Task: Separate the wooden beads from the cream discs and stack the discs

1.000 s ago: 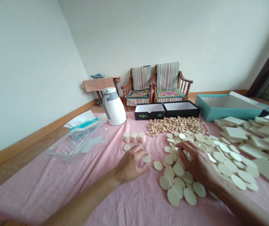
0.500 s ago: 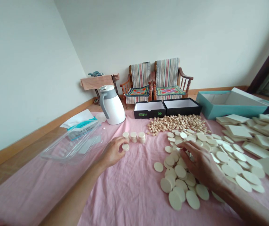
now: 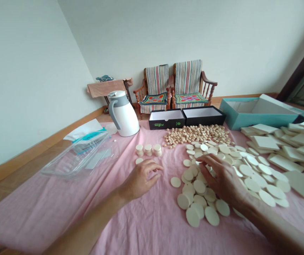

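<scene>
My left hand (image 3: 143, 178) hovers over the pink cloth with its fingers loosely spread and nothing between them. Just beyond it lies a small cream round disc (image 3: 139, 160), partly covered by the hand. Behind that stand three short stacks of small discs: a left stack (image 3: 139, 149), a middle stack (image 3: 148, 149) and a right stack (image 3: 157, 150). My right hand (image 3: 222, 179) reaches over a spread of loose cream discs (image 3: 200, 186), fingers bent and thumb a little apart, fingertips at the smaller discs. No disc shows clearly in its grasp.
Round wooden beads (image 3: 197, 134) lie behind the discs. Cream square tiles (image 3: 298, 152) are heaped at right. A black box (image 3: 167, 120), another black box (image 3: 203, 116) and a blue box (image 3: 260, 113) line the back. A white jug (image 3: 127, 118) and clear plastic tray (image 3: 72, 163) stand left.
My left hand has let go of the small disc in front of the stacks and moved right and nearer to me, its fingers opening. My right hand stays over the loose discs.
</scene>
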A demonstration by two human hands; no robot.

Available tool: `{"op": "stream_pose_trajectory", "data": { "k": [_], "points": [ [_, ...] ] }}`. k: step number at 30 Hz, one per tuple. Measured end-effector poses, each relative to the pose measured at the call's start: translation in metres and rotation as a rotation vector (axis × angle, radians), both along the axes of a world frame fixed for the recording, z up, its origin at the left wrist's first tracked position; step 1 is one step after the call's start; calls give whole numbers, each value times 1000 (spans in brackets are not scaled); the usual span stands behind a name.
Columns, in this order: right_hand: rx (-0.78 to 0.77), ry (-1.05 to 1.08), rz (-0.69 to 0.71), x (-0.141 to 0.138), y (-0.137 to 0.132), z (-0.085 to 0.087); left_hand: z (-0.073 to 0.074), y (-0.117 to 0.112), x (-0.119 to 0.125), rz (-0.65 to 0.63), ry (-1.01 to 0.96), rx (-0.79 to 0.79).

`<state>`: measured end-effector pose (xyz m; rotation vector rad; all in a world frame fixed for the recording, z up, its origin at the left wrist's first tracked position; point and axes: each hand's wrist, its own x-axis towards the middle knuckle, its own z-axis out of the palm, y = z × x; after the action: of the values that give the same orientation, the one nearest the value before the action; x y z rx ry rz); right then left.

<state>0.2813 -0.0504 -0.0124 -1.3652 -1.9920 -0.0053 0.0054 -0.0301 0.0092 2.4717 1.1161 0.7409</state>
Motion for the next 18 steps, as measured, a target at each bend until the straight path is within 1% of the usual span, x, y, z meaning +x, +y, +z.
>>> {"op": "stream_pose_trajectory", "data": {
  "k": [3, 5, 9, 12, 14, 16, 18],
  "points": [
    [-6, 6, 4, -1, -1, 2, 2, -12, 21, -163, 41, -42],
    [-2, 11, -1, -2, -1, 3, 2, -15, 31, -236, 82, -48],
    [16, 12, 6, -1, -1, 3, -3, -14, 41, -281, 149, -56],
    [22, 9, 8, 0, -1, 2, -7, -15, 42, -266, 152, -36],
    [22, 6, 12, 0, -1, 2, -6, -15, 39, -233, 140, -20],
    [18, 2, 12, 1, -1, 2, -2, -11, 29, -154, 113, 5],
    [22, 1, 12, 1, -1, 2, 3, -2, 14, -15, 76, 38]
  ]
}}
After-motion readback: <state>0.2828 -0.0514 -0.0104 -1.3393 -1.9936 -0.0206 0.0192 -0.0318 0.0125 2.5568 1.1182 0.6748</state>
